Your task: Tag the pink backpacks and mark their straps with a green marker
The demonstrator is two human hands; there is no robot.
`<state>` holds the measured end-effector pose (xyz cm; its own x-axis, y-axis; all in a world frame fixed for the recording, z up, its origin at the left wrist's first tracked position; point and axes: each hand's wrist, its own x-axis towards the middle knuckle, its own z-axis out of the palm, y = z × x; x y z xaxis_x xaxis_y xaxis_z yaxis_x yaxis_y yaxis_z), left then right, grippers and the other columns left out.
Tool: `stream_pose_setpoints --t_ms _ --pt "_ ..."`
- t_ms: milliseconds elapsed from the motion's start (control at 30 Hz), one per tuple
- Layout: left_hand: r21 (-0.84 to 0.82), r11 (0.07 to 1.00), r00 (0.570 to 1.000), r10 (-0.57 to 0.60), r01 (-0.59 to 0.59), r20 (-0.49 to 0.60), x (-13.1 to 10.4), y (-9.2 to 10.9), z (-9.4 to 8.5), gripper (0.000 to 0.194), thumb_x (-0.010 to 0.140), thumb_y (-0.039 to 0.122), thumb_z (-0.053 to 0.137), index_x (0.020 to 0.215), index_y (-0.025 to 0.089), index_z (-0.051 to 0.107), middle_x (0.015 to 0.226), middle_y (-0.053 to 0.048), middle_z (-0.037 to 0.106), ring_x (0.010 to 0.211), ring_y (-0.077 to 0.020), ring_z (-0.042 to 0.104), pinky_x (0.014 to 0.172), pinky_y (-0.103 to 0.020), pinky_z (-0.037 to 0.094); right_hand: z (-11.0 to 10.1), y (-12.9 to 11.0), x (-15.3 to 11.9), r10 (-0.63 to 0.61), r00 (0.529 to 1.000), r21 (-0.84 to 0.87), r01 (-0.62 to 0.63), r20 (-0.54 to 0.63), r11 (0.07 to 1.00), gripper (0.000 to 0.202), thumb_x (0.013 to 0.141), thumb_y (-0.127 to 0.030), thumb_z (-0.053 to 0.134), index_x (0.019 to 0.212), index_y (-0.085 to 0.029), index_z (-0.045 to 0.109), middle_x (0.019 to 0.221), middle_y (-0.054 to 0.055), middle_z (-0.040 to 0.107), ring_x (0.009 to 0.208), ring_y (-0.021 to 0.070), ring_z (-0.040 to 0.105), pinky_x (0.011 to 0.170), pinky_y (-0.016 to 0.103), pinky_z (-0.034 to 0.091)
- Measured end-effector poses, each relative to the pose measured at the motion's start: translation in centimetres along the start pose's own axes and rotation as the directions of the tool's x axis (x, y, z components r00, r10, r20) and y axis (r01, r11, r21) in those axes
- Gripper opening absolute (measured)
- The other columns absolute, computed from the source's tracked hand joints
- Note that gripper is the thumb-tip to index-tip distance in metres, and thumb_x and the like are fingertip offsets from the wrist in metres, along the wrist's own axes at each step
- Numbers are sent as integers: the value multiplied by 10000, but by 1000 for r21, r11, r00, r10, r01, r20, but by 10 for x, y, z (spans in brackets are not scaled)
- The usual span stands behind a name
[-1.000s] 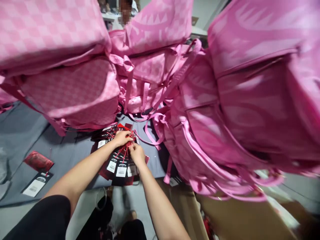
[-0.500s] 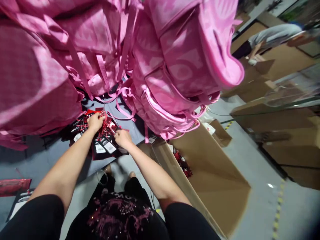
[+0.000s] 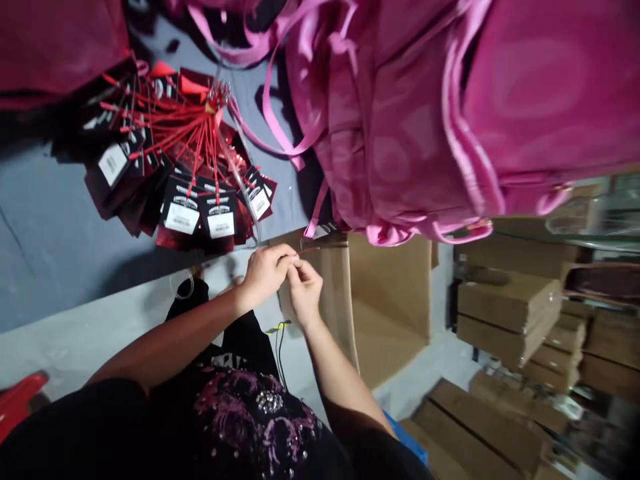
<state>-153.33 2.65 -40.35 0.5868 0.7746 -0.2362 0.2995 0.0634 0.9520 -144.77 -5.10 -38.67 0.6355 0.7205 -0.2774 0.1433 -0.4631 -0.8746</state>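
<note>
My left hand [image 3: 266, 272] and my right hand [image 3: 305, 285] meet fingertip to fingertip just off the table's front edge, both pinched closed. A thin red cord [image 3: 309, 249] pokes out from between their fingers; whatever else they pinch is hidden. Left of them, on the grey table [image 3: 30, 227], lies a fanned bundle of black and red hang tags [image 3: 180, 213] with white barcode stickers. Their red cords [image 3: 195, 127] gather at a knot topped by small metal pieces [image 3: 219, 95].
Pink backpacks [image 3: 400, 140] stand along the table, their straps hanging down towards the front edge. An open cardboard box [image 3: 390, 313] sits on the floor to my right. More cartons [image 3: 505, 300] are stacked farther right. A black cable [image 3: 280, 353] hangs by my legs.
Both hands have left the tag bundle and come together nearer my body, with a red cord between their fingers. My view has turned and moved closer to the table.
</note>
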Motion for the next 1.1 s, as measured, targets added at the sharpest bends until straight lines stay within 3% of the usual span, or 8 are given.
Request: stream_pose_setpoints --t_ms 100,233,300,367,633,867,1000,1100 --pt "63 998 1000 -28 27 5 9 -6 15 163 914 241 560 864 219 714 752 21 722 669 -136 636 630 -244 413 -42 20 31 -1 989 -95 -13 -149 995 331 798 -502 628 783 -172 600 717 13 616 622 132 555 620 273 489" --pt "253 966 999 39 -45 29 26 3 38 190 928 236 532 926 249 722 839 9 740 773 -168 667 668 -258 412 -83 39 89 -43 833 -228 -100 -551 969 407 756 -519 665 948 -209 485 815 38 628 656 178 592 652 339 518" --pt "314 949 999 34 -42 30 33 9 50 195 928 236 533 971 261 722 897 6 750 831 -178 678 700 -258 424 -89 45 107 -124 757 -334 -130 -642 933 453 747 -460 709 1029 -205 465 910 86 642 801 238 635 758 391 523" --pt "360 933 999 6 -18 34 40 15 62 196 928 247 540 1000 263 722 906 3 753 855 -186 682 716 -257 433 -90 51 114 -163 735 -381 -138 -658 914 457 775 -422 704 1074 -189 450 921 102 638 867 267 640 815 413 511" --pt "513 844 987 152 -156 50 64 34 99 223 929 247 535 1018 195 733 924 -38 748 841 -181 671 775 -252 444 -116 68 106 -309 855 -375 147 -418 915 191 928 -361 488 960 -180 540 990 117 586 973 231 586 902 389 485" --pt "679 697 962 267 -232 54 84 58 120 225 903 245 556 1020 191 740 887 -36 742 775 -167 640 710 -245 418 -134 67 95 -292 904 -111 271 -312 956 316 978 -203 303 1177 -161 544 1061 81 652 947 160 606 892 275 469" --pt "608 709 932 318 -356 174 94 64 130 222 887 237 552 974 159 741 864 -45 729 756 -154 626 728 -240 431 -153 64 96 -305 929 -267 247 -208 932 266 994 -207 379 1004 -158 640 987 67 663 908 177 598 859 267 445" --pt "497 796 937 262 -345 231 99 67 137 230 870 231 540 955 133 729 815 -42 716 715 -143 616 732 -239 450 -169 56 92 -245 958 -460 154 -147 875 249 990 -227 441 935 -159 674 952 82 661 870 205 593 812 286 419"
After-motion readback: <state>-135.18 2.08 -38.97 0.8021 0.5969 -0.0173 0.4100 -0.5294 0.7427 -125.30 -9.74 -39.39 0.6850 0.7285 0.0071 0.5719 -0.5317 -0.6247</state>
